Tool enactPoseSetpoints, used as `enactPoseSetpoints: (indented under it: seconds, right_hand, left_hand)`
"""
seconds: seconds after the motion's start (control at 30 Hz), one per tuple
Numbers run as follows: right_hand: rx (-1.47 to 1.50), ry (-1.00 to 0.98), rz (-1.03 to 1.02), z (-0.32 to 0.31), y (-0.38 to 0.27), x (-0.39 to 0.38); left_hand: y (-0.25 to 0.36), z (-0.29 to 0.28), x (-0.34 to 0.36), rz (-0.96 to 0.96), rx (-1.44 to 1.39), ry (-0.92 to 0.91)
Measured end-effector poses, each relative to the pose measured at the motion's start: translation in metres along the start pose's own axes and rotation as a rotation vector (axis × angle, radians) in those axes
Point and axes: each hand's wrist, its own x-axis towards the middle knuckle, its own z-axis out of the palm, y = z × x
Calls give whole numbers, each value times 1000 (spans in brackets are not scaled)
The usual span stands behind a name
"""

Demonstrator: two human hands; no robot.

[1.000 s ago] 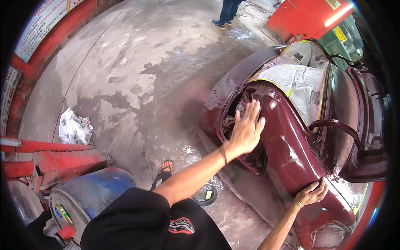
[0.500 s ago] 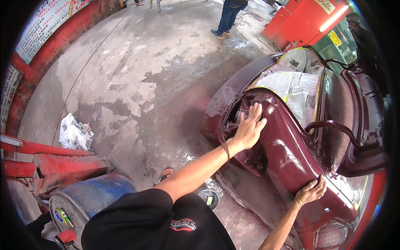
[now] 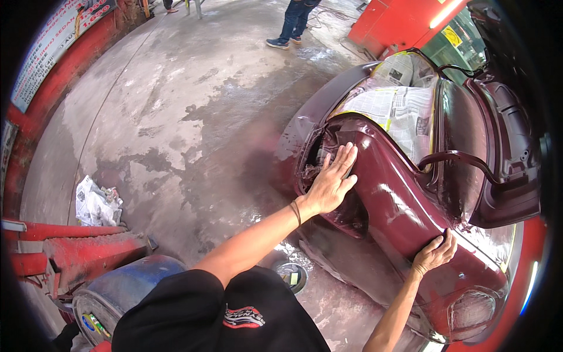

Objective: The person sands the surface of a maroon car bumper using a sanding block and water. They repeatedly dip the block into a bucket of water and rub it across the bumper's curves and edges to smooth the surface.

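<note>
A maroon car body fills the right side, its long glossy rear side panel (image 3: 387,193) running from the door opening down to the tail. My left hand (image 3: 333,183), a dark band round its wrist, lies with fingers stretched out against the panel near the edge of the rear door opening. I see nothing held in it. Lower down, my right hand (image 3: 435,252) rests on the panel by the trunk edge, fingers slightly bent and spread. Dark patches by its fingertips look like shadow. Newspaper (image 3: 404,111) taped with yellow covers the rear window. The trunk lid (image 3: 516,141) stands raised.
A blue drum (image 3: 126,287) and red metal beams (image 3: 94,252) stand at lower left. Crumpled newspaper (image 3: 97,202) lies on the stained concrete floor. Near my feet sits a small round container (image 3: 291,276). A person (image 3: 293,23) stands at the far side by a red structure (image 3: 384,26).
The view has shifted, so the surroundings sit differently in the picture. My left hand has slid slightly down along the panel edge; my right hand stays near the trunk edge.
</note>
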Motion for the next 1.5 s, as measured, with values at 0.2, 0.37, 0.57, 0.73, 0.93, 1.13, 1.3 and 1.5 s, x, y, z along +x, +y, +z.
enactPoseSetpoints:
  seconds: [0.2,0.37,0.57,0.73,0.93,1.13,1.3,1.5]
  right_hand:
    - [-32,-15,15,7,-6,4]
    - [-27,-7,10,1,-2,4]
    - [-18,34,15,2,-11,14]
    - [49,84,13,-5,-9,15]
    - [164,94,68,-13,-1,15]
    - [710,112,354,-71,4,-20]
    - [802,-12,661,-138,-48,-217]
    - [786,-330,996,-178,-123,-375]
  left_hand:
    - [12,-13,60,16,133,57]
    - [33,34,-14,116,324,67]
    - [37,13,81,145,396,104]
    - [56,41,36,318,482,13]
    - [178,209,26,686,465,-208]
    - [133,126,14,902,792,-503]
    - [120,75,-6,906,1053,-662]
    - [213,291,-29,1180,614,-628]
